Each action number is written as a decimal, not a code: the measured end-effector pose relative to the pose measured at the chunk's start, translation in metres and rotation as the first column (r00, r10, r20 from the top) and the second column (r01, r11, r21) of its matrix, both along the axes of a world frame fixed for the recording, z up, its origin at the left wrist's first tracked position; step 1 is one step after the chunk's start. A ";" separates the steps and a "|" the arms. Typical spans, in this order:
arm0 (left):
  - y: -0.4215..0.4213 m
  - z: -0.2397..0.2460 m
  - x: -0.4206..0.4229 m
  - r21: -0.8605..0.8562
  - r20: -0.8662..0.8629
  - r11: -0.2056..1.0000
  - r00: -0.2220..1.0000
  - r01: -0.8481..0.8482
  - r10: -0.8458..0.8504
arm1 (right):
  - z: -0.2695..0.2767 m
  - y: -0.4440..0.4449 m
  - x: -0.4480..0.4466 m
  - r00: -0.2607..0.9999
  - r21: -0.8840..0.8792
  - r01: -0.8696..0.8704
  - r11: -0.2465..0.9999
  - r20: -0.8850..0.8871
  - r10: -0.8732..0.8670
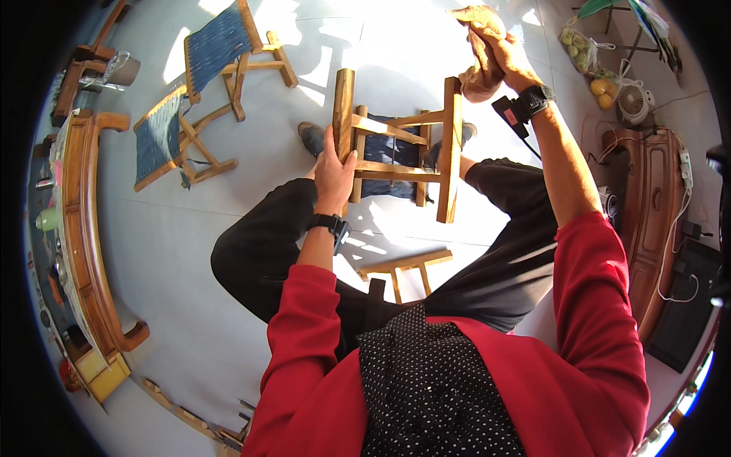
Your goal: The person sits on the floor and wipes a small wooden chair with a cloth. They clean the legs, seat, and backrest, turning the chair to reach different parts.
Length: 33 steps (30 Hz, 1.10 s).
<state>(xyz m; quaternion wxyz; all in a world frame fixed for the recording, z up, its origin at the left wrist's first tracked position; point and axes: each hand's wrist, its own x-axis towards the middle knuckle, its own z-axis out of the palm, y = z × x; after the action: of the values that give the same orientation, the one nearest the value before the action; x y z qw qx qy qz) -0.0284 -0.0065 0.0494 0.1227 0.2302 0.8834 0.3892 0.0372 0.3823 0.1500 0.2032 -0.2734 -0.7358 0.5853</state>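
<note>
A wooden folding stool (448,151) is tilted between my knees with its bars towards me. Its dark blue woven seat (394,148) shows behind the crossed legs, partly hidden by them. My left hand (337,177) grips the thick wooden bar on the stool's left side, thumb towards me. Up at the right, my right hand (505,54) is closed on a bunched brown cloth (482,63). The cloth hangs near the upper end of the stool's right bar; whether they touch I cannot tell.
Two similar folding stools with blue woven seats, a farther one (220,48) and a nearer one (160,137), stand at left. Part of another wooden stool (408,261) shows below my knees. A long wooden table (80,228) lines the left; a wooden cabinet (648,217) and small fan (633,104) are right.
</note>
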 end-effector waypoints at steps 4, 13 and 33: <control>0.013 0.036 0.007 -0.268 -0.196 0.963 0.976 0.037 -0.092 | 0.014 -0.068 0.000 0.966 -0.253 -0.205 0.945 -0.209 0.154; 0.029 0.045 0.044 0.648 0.738 0.666 0.521 -0.370 -0.429 | -0.039 -0.194 0.070 0.979 -0.016 -0.194 0.981 -0.065 0.192; -0.045 0.102 0.037 0.731 0.516 0.638 0.809 -0.244 -0.282 | -0.123 -0.249 0.148 0.955 -0.541 0.282 0.792 0.237 -0.179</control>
<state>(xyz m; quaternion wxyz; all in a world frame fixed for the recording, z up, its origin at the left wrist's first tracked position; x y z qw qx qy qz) 0.0082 -0.0518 0.1513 0.2837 0.1378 0.5452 0.7767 0.1857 0.1331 0.0268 0.1176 -0.4591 -0.5034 0.7225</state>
